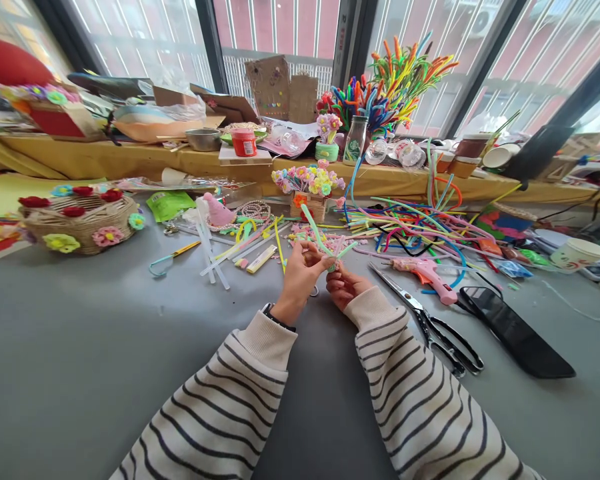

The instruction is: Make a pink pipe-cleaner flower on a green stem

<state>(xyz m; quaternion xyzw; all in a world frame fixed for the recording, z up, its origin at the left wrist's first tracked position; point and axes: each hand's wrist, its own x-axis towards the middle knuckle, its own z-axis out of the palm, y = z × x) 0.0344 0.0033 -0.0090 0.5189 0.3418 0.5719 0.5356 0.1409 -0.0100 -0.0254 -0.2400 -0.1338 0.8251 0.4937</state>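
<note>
A light green pipe cleaner (pixel 310 223), bent with its ends sticking up and out, is pinched between my two hands above the grey table. My left hand (pixel 301 270) closes thumb and fingers on it from the left. From the right, my right hand (pixel 347 285) grips the same piece near its lower bend, fingers curled. The bend itself is partly hidden by my fingertips. Right of my right hand lie large scissors (pixel 425 317) and a pink glue gun (pixel 427 272). Just behind my hands are small pink pieces (pixel 325 239) and a box of fuzzy flowers (pixel 310 207).
A woven basket with flowers (pixel 87 230) stands at the left. Clear glue sticks (pixel 213 250) and a crochet hook (pixel 175 257) lie left of my hands. Loose pipe cleaners (pixel 420 230) spread at the right, and a black phone (pixel 517 330) lies near the scissors.
</note>
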